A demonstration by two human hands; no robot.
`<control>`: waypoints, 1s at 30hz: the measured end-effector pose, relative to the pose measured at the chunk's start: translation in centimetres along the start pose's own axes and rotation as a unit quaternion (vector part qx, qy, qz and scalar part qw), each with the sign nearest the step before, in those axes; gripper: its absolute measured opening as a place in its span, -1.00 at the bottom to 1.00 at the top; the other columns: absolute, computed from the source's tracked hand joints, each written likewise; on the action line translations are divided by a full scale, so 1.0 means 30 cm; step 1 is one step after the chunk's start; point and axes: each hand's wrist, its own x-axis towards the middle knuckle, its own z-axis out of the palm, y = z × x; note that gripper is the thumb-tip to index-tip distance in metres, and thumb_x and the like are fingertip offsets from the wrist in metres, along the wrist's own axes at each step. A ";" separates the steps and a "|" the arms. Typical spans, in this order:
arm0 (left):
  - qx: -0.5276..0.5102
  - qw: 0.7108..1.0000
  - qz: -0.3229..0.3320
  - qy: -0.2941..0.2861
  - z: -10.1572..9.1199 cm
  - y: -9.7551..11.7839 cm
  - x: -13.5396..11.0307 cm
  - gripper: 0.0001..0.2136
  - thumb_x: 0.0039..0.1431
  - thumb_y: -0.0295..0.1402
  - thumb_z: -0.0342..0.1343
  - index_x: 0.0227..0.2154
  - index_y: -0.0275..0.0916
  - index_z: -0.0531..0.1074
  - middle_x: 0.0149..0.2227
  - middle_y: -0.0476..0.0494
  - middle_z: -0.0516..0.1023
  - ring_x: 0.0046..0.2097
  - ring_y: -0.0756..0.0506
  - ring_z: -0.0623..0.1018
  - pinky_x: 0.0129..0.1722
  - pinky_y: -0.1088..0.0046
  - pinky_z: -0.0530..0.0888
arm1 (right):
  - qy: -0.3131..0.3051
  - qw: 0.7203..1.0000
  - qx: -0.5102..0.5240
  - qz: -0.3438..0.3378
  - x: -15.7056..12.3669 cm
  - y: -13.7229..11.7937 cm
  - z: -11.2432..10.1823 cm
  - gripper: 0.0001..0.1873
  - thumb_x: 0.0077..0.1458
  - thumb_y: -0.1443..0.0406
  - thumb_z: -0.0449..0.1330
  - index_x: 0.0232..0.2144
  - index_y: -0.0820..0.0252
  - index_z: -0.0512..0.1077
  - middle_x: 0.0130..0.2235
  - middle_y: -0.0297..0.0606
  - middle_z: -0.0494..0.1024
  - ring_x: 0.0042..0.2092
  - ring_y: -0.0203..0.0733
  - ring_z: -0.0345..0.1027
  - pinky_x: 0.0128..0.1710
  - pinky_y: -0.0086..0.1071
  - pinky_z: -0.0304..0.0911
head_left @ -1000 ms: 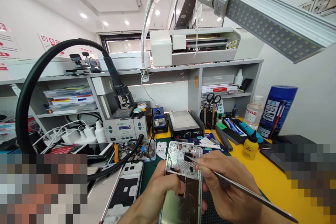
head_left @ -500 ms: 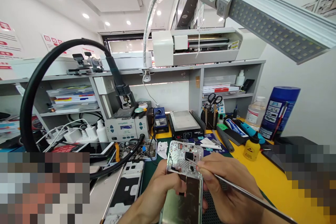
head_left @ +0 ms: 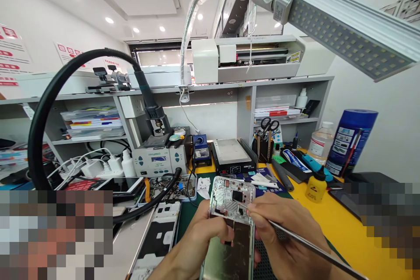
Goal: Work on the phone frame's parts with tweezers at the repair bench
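Note:
An opened phone frame (head_left: 231, 210), silver with its inner parts bared, stands tilted up over the green mat. My left hand (head_left: 200, 238) grips its left side, thumb pressed on the inner face. My right hand (head_left: 282, 232) pinches long metal tweezers (head_left: 295, 239), whose tips rest on the upper part of the frame near a black square part.
Another phone frame (head_left: 156, 238) lies at the left beside a parts tray (head_left: 170, 187). Behind stand a rework station (head_left: 157, 157), a heating plate (head_left: 231, 155), a tool holder with scissors (head_left: 266, 140), a yellow bottle (head_left: 316, 183) and a blue can (head_left: 351, 140). An LED lamp (head_left: 344, 30) hangs overhead.
The view has shifted slightly; the tweezer tips stay on the upper part of the frame and both hands keep their hold.

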 end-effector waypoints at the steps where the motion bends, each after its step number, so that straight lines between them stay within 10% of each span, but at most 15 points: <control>1: -0.002 1.000 0.004 0.006 0.009 0.004 0.001 -0.65 -0.09 -0.52 0.07 -0.17 -0.21 0.26 -0.36 -0.33 0.69 -0.32 -0.34 0.68 -0.32 0.15 0.50 | 0.002 1.000 -0.002 0.000 -0.001 0.001 0.000 -0.72 0.13 0.55 0.11 -0.16 0.19 0.44 -0.37 -0.24 0.63 -0.28 -0.20 0.58 -0.25 -0.44 0.47; 30: 0.003 0.999 -0.020 0.038 0.061 0.035 -0.020 -0.66 -0.17 -0.50 0.10 -0.23 -0.21 0.34 -0.41 -0.25 0.67 -0.38 -0.30 0.66 -0.35 0.19 0.49 | 0.001 1.000 0.009 0.011 0.015 -0.002 -0.003 -0.69 0.10 0.57 0.11 -0.16 0.18 0.44 -0.39 -0.26 0.62 -0.30 -0.20 0.57 -0.30 -0.43 0.45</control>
